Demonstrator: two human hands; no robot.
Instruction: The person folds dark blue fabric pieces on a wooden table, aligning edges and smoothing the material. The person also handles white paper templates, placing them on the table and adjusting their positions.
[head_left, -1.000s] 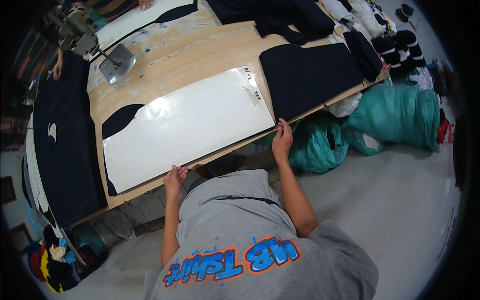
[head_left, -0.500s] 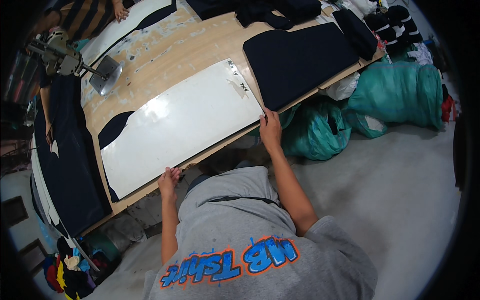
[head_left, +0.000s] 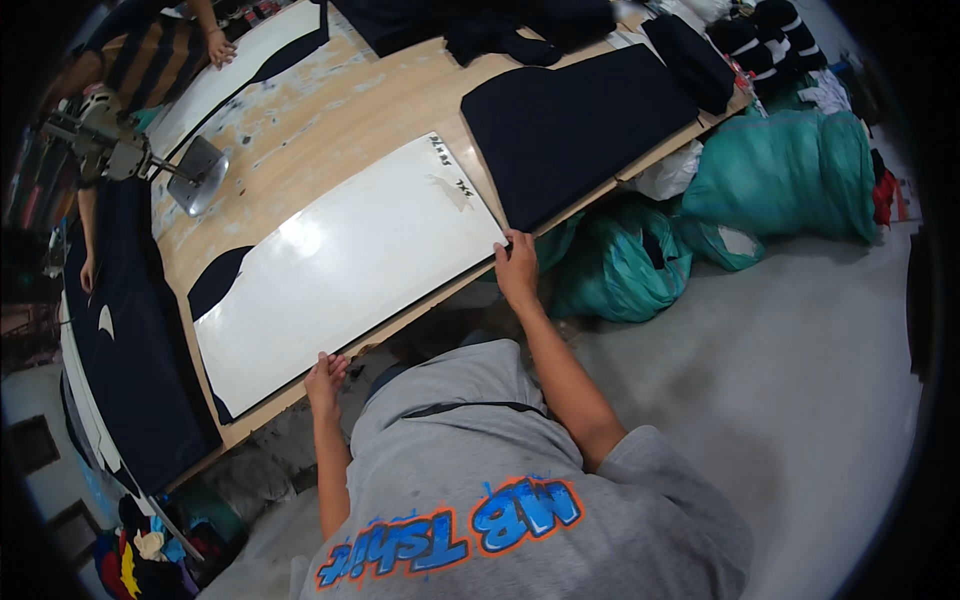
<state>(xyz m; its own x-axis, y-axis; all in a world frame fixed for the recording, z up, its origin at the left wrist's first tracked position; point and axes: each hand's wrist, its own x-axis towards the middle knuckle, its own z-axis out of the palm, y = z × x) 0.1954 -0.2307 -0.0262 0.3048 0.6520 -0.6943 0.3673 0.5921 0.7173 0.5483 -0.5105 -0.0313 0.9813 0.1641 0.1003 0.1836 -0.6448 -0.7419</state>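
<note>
A large white pattern board (head_left: 340,260) lies flat over dark fabric near the table's front edge. The fabric shows as a dark curved piece (head_left: 217,283) past the board's left end and as a thin strip along its near side. At the board's near right corner, my right hand (head_left: 517,268) grips with bent fingers and thumb. My left hand (head_left: 325,382) is closed at the near edge, left of its middle, with curled fingertips against the rim. The undersides of both grips are hidden.
To the right lies a stack of dark cut fabric (head_left: 575,135); another dark length (head_left: 130,340) covers the table's left end. A cloth-cutting machine (head_left: 110,140) stands at the far left, by a person's hand (head_left: 220,48). Green sacks (head_left: 780,175) sit on the floor at right.
Table and everything on it appear shifted slightly left and down in the picture. Both my hands keep their places at the board's edge. A co-worker's hand at the left has lifted off the dark fabric slightly.
</note>
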